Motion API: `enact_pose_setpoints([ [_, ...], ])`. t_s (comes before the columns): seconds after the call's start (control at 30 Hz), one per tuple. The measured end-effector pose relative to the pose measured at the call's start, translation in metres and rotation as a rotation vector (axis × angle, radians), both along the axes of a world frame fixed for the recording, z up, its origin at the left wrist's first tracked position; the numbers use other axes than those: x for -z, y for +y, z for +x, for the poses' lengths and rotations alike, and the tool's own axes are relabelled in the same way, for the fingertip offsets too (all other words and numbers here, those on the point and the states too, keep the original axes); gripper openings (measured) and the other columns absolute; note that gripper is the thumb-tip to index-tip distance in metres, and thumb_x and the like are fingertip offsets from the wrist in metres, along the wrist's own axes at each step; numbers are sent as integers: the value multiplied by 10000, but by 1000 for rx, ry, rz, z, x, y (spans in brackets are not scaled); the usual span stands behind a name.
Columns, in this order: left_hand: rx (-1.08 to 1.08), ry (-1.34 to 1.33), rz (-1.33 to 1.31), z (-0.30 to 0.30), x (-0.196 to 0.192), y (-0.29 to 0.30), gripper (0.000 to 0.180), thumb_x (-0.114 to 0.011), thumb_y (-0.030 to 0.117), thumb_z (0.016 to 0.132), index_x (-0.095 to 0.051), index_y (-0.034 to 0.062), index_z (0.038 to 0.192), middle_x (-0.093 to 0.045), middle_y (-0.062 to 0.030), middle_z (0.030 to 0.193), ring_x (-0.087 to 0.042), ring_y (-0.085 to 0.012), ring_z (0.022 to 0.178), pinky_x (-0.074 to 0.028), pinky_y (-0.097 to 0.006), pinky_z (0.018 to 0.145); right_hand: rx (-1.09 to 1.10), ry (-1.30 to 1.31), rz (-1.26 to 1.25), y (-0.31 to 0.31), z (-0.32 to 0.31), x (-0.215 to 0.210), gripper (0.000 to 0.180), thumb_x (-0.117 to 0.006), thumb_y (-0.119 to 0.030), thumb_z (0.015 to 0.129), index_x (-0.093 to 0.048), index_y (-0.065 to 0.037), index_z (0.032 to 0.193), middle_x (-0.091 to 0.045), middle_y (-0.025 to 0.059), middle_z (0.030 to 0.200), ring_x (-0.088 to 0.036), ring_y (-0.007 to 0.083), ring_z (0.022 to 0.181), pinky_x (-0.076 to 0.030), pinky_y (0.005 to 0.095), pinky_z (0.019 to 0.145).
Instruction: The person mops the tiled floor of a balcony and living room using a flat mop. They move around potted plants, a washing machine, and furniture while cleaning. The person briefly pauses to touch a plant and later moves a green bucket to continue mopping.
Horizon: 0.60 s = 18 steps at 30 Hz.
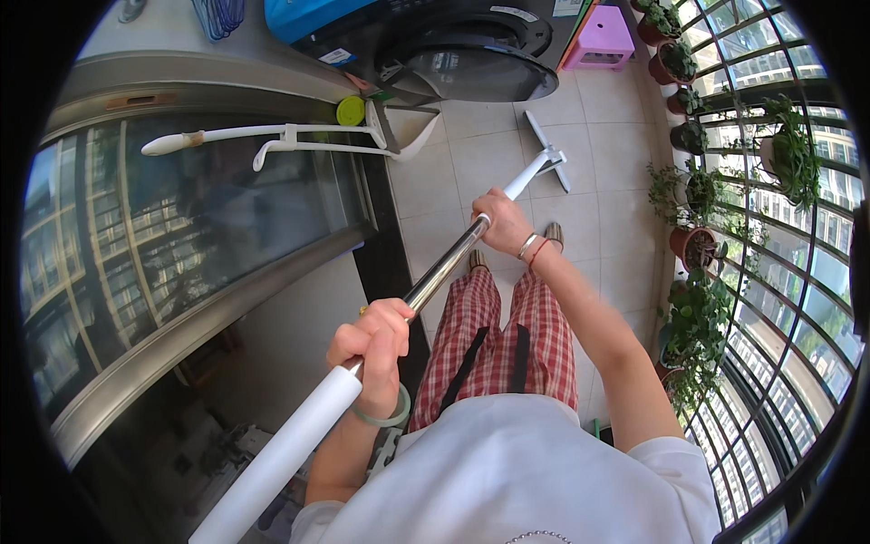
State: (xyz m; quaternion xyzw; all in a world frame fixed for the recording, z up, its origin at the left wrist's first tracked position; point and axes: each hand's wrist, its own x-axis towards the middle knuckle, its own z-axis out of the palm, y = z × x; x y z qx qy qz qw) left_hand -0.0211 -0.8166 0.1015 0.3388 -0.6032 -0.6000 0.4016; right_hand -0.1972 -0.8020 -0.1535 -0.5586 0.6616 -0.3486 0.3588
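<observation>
A long mop (444, 270) with a shiny metal pole and a thick white grip runs diagonally across my body. My left hand (372, 346) is closed round the metal just beyond the white grip. Farther down, my right hand (501, 221) wraps round the pole where the metal meets a white lower section. The narrow white-and-grey mop head (549, 156) is down at the tiled floor (616, 163), ahead of my feet. A green bangle shows on my left wrist; a silver bracelet and a red string are on my right.
An open-doored washing machine (489, 68) stands ahead, with a pink stool (602, 41) to its right. A long-handled white dustpan (410, 129) and a green round lid (350, 111) are beside the glass sliding door (208, 208). Potted plants (696, 245) line the barred window (779, 299) at right.
</observation>
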Motion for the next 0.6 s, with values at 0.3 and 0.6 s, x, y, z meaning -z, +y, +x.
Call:
enact_pose_setpoints([
  [0.3,9,-50,32,0,43,-43,290,-438,9,953,-311,134,725,-363,17,563,-402,-127,608,-399,-396,826,89,36,-28,-53,-3,44,32,-599,-97,733,-602,-76,710,-626,76,747,-554,323,857,-502,438,720],
  [0.6,-117,-46,70,42,47,-57,305,-416,43,977,-280,144,723,-322,29,562,-371,-114,623,-381,-389,838,106,37,-81,-76,46,55,49,-613,-51,714,-576,-70,689,-602,72,724,-540,307,829,-484,390,705],
])
